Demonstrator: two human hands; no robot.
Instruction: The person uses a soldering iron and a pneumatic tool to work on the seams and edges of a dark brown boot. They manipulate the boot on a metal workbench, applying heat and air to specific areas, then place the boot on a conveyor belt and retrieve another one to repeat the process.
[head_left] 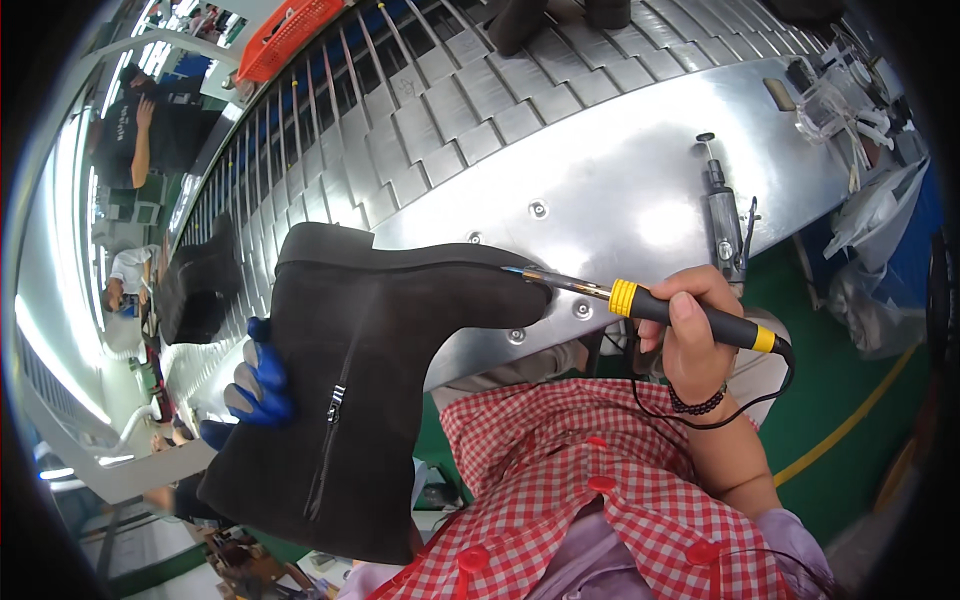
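Your left hand [258,385], in a blue and grey glove, is wrapped around the shaft of a black suede ankle boot [350,400], fingers closed on its far side; the boot hangs in front of your chest, sole up and toe pointing right, with its side zipper [335,405] facing you. Your right hand [695,335] is bare, fist closed around the black handle of a heated tool [650,305] with yellow collars, its cord [700,415] looping down past a dark bead bracelet [697,405]. The metal tip touches the boot's toe edge just under the sole. Behind, a shiny metal table [620,190] borders a slatted conveyor [450,110]; a small pneumatic tool [722,225] lies on the table near your right hand. Another dark boot [200,285] rides the conveyor at left. An orange basket [285,35] sits beyond.
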